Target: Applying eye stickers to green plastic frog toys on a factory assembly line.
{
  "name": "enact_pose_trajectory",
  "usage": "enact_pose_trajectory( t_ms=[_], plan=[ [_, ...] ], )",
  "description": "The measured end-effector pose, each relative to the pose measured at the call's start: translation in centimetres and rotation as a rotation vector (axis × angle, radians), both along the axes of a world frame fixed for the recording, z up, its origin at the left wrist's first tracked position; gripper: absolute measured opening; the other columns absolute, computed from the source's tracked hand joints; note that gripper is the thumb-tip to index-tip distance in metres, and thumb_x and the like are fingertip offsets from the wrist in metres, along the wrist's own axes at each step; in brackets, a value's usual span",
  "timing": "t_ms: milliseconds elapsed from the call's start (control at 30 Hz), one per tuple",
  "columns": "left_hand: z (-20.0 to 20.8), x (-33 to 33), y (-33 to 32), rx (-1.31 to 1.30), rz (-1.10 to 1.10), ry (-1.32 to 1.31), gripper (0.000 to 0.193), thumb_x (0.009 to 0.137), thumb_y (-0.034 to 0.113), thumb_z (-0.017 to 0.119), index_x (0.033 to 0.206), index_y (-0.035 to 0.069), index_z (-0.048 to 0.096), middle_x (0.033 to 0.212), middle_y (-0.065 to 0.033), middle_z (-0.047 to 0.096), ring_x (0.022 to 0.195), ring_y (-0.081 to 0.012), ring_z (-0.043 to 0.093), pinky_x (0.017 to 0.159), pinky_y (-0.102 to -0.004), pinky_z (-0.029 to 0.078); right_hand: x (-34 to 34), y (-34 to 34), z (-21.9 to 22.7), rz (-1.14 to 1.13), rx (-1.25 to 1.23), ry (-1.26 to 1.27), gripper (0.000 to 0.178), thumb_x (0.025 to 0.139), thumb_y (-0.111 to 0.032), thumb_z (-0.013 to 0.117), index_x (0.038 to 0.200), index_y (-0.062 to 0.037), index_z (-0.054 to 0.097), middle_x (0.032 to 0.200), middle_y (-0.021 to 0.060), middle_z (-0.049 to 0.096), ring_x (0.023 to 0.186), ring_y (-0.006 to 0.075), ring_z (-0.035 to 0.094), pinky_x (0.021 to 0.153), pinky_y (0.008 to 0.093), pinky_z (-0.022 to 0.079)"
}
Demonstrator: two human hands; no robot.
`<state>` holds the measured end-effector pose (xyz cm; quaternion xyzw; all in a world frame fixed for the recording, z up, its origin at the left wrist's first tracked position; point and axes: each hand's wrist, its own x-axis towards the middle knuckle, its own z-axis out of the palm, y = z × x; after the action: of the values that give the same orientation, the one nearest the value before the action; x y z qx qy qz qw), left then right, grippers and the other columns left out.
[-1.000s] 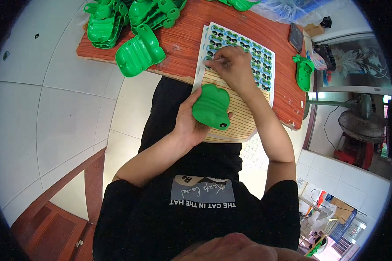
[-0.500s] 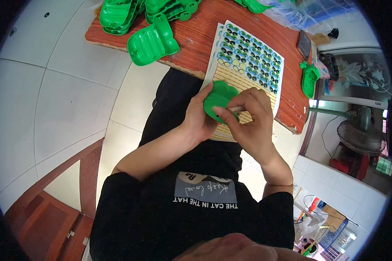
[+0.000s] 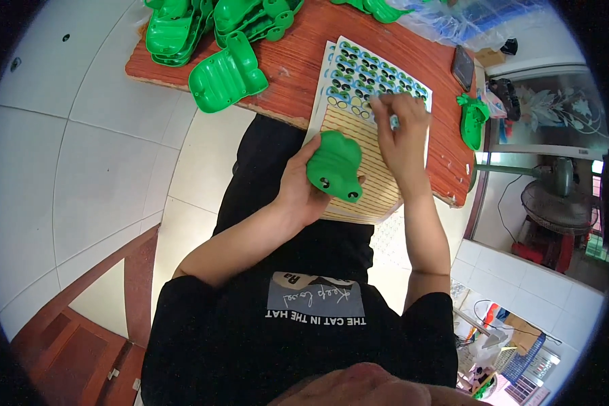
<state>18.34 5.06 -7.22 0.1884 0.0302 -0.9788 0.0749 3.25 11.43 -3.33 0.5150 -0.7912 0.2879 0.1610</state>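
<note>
Now, green toy piece (image 3: pixel 336 160): held above the sticker sheet, in front of the table edge, rounded side up; dark eye stickers (image 3: pixel 325 183) on both bumps at the near end.
Left hand (image 3: pixel 296 191): grasping the toy piece, thumb along its left side, a fingertip showing at the right edge, rest of the fingers hidden underneath.
Right hand (image 3: pixel 407 123): over the sheet, fingers bent, tips by the lowest rows of stickers; can't tell if anything is pinched.
Sticker sheet (image 3: pixel 379 193): on the table (image 3: pixel 287 84), near end sticking out past the edge; eye stickers at the far part, striped backing bare at the near part, a few vacant rings between.
Spare shell (image 3: pixel 227 78): alone, open side up, left of the sheet, near the stacked shells (image 3: pixel 171 32).
Step in hand: looks like eye stickering, both eyes on this piece, right hand at the sheet.
Next move: probably calls for a check that both eyes sit flat, then the left hand setting this piece aside for an unstickered one.
</note>
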Motion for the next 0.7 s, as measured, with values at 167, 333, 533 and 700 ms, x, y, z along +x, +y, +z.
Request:
enact_pose_trajectory(
  t_ms=[167,333,533,700],
  plan=[
    [-0.2,0.1,0.1,-0.015,0.017,-0.041,0.034,0.090,0.032,0.039,0.114,0.010,0.048,0.113,-0.0094,0.051,0.105,-0.0264,0.050,0.090,-0.0524,0.038,-2.6,-1.9,-2.8,0.033,0.046,-0.019,0.011,0.075,-0.020,0.064,0.075,-0.0093,0.061,0.072,0.0028,0.056,0.072,0.0208,0.049,0.066,0.0348,0.030],
    [-0.1,0.3,0.0,-0.031,0.028,-0.023,0.033,0.090,0.031,0.040,0.114,0.010,0.048,0.113,-0.0090,0.052,0.106,-0.0267,0.050,0.090,-0.0526,0.038,-2.3,-2.6,-2.8,0.027,0.126,0.037,0.013,0.075,-0.023,0.064,0.074,-0.0098,0.061,0.073,0.0031,0.057,0.074,0.0216,0.049,0.067,0.0354,0.030],
    [-0.3,0.2,-0.1,-0.021,0.022,-0.020,0.033,0.090,0.032,0.040,0.114,0.010,0.048,0.113,-0.0094,0.052,0.106,-0.0271,0.050,0.089,-0.0522,0.040,-2.9,-2.6,-3.4,0.060,0.087,0.017,0.013,0.072,-0.019,0.068,0.070,-0.0092,0.059,0.061,0.0015,0.054,0.063,0.0193,0.051,0.061,0.0343,0.031],
    [0.0,0.1,-0.1,0.012,0.028,-0.056,0.034,0.090,0.032,0.041,0.114,0.009,0.048,0.113,-0.0102,0.052,0.105,-0.0284,0.050,0.088,-0.0522,0.040,-2.7,-2.9,-3.4,0.039,0.072,0.040,0.014,0.071,-0.018,0.069,0.069,-0.0076,0.059,0.062,0.0028,0.056,0.064,0.0197,0.052,0.061,0.0346,0.033]
  ],
)
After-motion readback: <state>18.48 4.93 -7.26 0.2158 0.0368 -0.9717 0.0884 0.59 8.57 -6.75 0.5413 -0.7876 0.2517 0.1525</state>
